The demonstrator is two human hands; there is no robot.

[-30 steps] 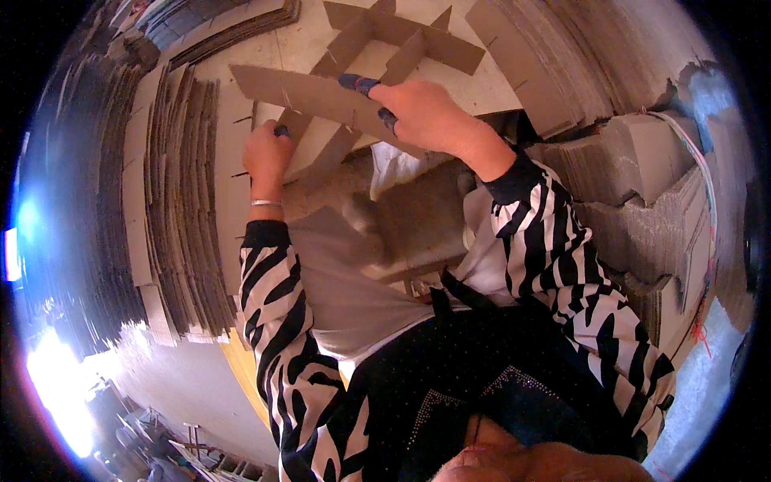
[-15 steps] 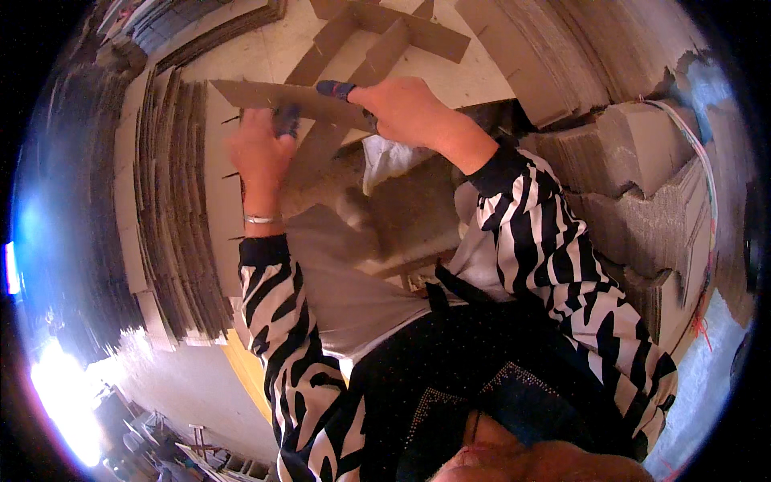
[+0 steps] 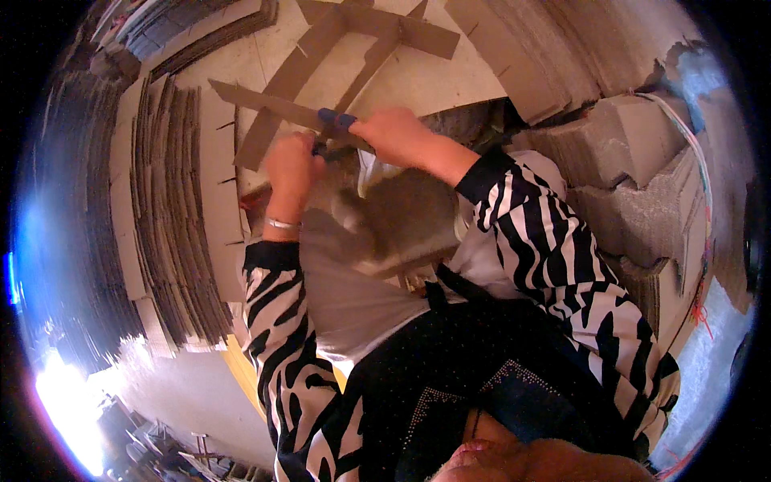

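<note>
My right hand (image 3: 393,136), its thumb in a dark blue cover, is closed on the near cardboard strip (image 3: 273,105), which lies slantwise across two longer strips. My left hand (image 3: 292,170) is just below that strip, fingers curled in at the place where it meets the lengthwise strips; their tips are partly hidden. The left lengthwise strip (image 3: 301,66) sticks out past the near strip toward me. The right lengthwise strip (image 3: 369,67) reaches up to my right hand. At the far end both join a far cross strip (image 3: 430,37), forming an open cardboard lattice.
The lattice rests on a pale table top (image 3: 418,84). Stacks of slotted cardboard strips (image 3: 173,209) stand on the left, and further cardboard stacks (image 3: 626,153) on the right. A white bag-like piece (image 3: 371,170) hangs below the table's near edge.
Both hands have come down toward me, the left also rightward. The near strip now sits across the two lengthwise strips, and the left one's end shows beyond it.
</note>
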